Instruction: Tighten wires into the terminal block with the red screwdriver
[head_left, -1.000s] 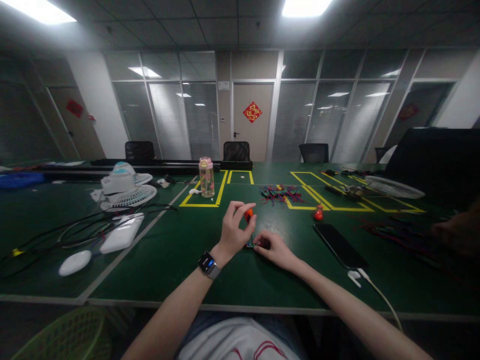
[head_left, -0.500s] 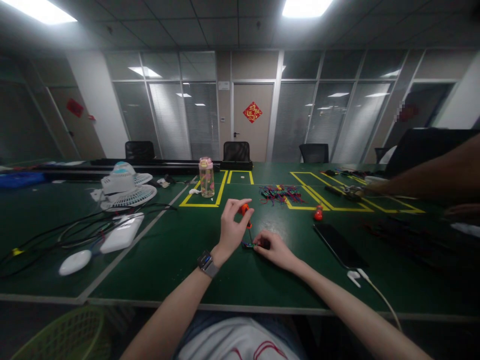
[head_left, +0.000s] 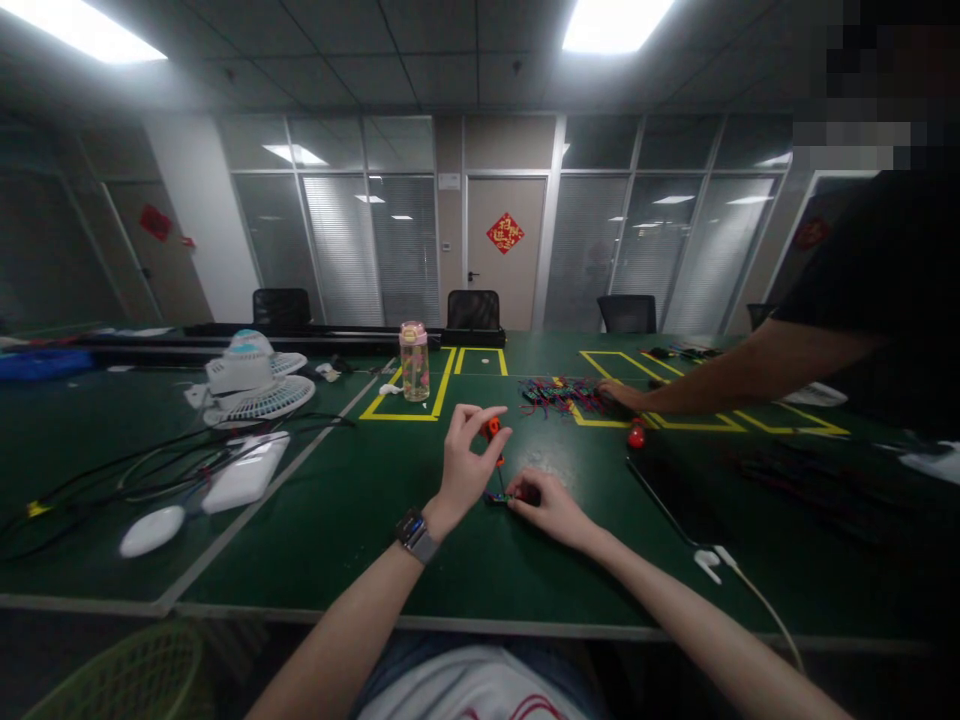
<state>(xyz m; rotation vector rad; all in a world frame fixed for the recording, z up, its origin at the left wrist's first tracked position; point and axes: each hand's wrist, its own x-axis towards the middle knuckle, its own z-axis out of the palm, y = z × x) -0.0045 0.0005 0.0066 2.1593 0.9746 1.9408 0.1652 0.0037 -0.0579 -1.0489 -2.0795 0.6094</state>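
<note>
Scrwdrvr hndl (head_left: 492, 430) w/in L grip (head_left: 466, 460)

Dim o/a. Ceiling panels (head_left: 619, 22) blown out w/ halo; smaller bright reflections in glass partition (head_left: 405, 250). Faint sheen on tabletop (head_left: 562, 446) mid-frame. RHS v. dark: co-worker's shirt (head_left: 862, 260) near black, blocky pixelation top R. Wide-angle distortion, verticals lean twd edges, far L smeary. Small green part (head_left: 495, 497) too soft to resolve.
</note>
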